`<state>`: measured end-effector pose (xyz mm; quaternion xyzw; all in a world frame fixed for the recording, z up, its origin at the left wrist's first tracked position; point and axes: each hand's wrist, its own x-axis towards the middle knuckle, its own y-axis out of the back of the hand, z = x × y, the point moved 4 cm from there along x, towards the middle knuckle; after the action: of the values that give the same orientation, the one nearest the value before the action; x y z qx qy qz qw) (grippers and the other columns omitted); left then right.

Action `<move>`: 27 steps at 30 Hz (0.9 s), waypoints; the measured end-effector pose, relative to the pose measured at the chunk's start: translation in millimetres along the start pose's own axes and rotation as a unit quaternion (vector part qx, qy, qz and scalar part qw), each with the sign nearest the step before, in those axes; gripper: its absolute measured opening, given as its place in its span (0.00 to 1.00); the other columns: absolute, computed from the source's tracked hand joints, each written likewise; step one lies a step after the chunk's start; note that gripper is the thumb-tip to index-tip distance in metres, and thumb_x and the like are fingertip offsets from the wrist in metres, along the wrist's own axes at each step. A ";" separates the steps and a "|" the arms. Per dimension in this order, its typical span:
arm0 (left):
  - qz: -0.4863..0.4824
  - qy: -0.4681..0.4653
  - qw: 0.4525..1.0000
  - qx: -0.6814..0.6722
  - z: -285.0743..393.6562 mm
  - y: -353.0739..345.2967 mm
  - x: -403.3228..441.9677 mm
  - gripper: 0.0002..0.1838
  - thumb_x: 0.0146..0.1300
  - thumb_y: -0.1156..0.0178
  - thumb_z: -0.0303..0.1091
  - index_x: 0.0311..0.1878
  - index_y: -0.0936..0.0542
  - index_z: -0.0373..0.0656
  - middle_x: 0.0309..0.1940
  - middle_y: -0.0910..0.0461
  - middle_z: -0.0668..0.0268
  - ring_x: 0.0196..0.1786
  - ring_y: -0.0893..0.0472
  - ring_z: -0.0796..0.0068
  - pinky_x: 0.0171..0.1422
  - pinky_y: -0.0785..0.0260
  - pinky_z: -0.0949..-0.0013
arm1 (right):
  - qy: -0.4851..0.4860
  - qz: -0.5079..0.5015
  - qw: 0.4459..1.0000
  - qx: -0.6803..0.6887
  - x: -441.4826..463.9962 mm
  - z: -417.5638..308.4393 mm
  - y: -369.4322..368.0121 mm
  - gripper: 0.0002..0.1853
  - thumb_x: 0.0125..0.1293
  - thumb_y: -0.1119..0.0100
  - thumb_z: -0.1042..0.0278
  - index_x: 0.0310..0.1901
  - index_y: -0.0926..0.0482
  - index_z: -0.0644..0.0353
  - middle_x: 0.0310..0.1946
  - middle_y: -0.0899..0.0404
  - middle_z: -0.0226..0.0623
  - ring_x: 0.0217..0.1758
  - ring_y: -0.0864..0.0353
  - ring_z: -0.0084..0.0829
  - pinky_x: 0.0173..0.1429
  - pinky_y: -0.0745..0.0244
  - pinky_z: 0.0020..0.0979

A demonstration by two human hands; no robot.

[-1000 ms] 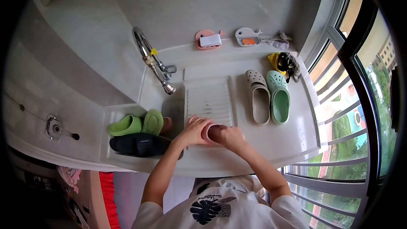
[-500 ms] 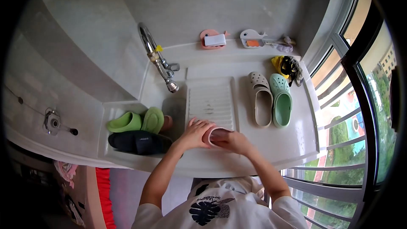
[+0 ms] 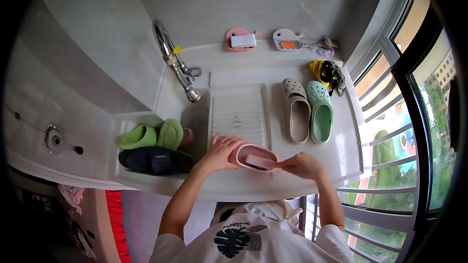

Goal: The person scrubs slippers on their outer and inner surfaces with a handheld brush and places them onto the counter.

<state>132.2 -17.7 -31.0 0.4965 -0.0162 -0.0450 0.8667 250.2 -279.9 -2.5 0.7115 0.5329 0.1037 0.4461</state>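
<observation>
Over the front part of the ribbed washboard (image 3: pixel 238 109), my left hand (image 3: pixel 219 153) is wrapped round the toe end of a pink clog (image 3: pixel 241 149), whose opening faces up. My right hand (image 3: pixel 304 166) grips the handle of a pink brush (image 3: pixel 259 160). The brush's flat head lies inside the clog, with a dark strip along its lower edge; its bristles are mostly hidden. To the right stand a beige clog (image 3: pixel 299 117) and a mint green clog (image 3: pixel 321 119), side by side.
Left of the washboard, green slippers (image 3: pixel 139 137), a black slide (image 3: pixel 156 160) and a partly hidden pink shoe (image 3: pixel 187 137) lie together. A chrome faucet (image 3: pixel 178 65) rises behind. Whale soap dishes (image 3: pixel 241 40) line the back ledge. A yellow-and-black bundle (image 3: pixel 327 74) sits at the right corner.
My right hand has drawn back to the right from inside the clog, bringing the brush into view. The clog has turned so its opening shows more. The whole view has shifted slightly.
</observation>
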 end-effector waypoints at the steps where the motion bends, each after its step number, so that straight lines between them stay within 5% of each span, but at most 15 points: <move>1: 0.001 0.001 1.000 -0.003 -0.2 0.9 -0.2 0.49 0.38 0.19 0.48 0.68 0.29 0.52 0.67 0.28 0.66 0.73 0.33 0.66 0.80 0.60 0.43 | -0.008 -0.019 0.999 0.032 -7.2 9.2 6.5 0.15 0.68 0.41 0.57 0.54 0.15 0.29 0.36 0.14 0.37 0.38 0.15 0.45 0.46 0.20 0.42; 5: 0.000 0.001 1.000 0.001 2.3 1.3 0.3 0.49 0.40 0.19 0.49 0.69 0.29 0.53 0.68 0.28 0.67 0.74 0.33 0.66 0.80 0.60 0.42 | 0.075 0.123 0.986 0.078 18.8 -19.7 -31.1 0.16 0.66 0.39 0.64 0.53 0.14 0.31 0.35 0.15 0.39 0.36 0.15 0.44 0.43 0.20 0.42; 11: 0.003 0.003 1.000 -0.001 1.0 -1.2 -3.5 0.48 0.41 0.20 0.49 0.69 0.29 0.53 0.69 0.29 0.68 0.74 0.34 0.66 0.80 0.60 0.41 | 0.031 0.132 0.989 0.056 -20.6 16.6 -7.7 0.15 0.66 0.37 0.64 0.52 0.13 0.35 0.36 0.13 0.34 0.34 0.16 0.41 0.41 0.22 0.39; 16: -0.016 0.003 1.000 -0.003 0.0 -0.6 -1.2 0.48 0.41 0.19 0.47 0.69 0.30 0.53 0.69 0.29 0.68 0.75 0.35 0.66 0.80 0.61 0.41 | 0.067 0.227 0.970 -0.063 8.9 -18.2 -39.2 0.18 0.66 0.38 0.58 0.56 0.16 0.25 0.26 0.20 0.35 0.27 0.19 0.41 0.33 0.24 0.42; 23: -0.015 0.011 1.000 0.001 5.1 1.4 -0.4 0.47 0.41 0.20 0.46 0.68 0.29 0.53 0.69 0.29 0.68 0.75 0.35 0.66 0.79 0.60 0.40 | 0.012 0.190 0.972 -0.140 -23.8 -11.2 0.9 0.16 0.65 0.36 0.57 0.53 0.15 0.24 0.19 0.23 0.36 0.24 0.20 0.40 0.29 0.25 0.41; 27: -0.032 0.007 0.999 0.002 5.4 2.9 1.4 0.51 0.41 0.19 0.46 0.72 0.33 0.51 0.69 0.29 0.66 0.75 0.36 0.62 0.80 0.58 0.43 | 0.046 0.243 0.957 -0.150 20.1 -37.9 -48.5 0.23 0.65 0.38 0.62 0.61 0.20 0.27 0.27 0.20 0.33 0.26 0.18 0.38 0.33 0.22 0.42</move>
<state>133.4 -20.9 -25.8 0.4991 0.0052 -0.0691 0.8638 202.5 -241.3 -23.3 0.7389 0.3423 0.3202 0.4841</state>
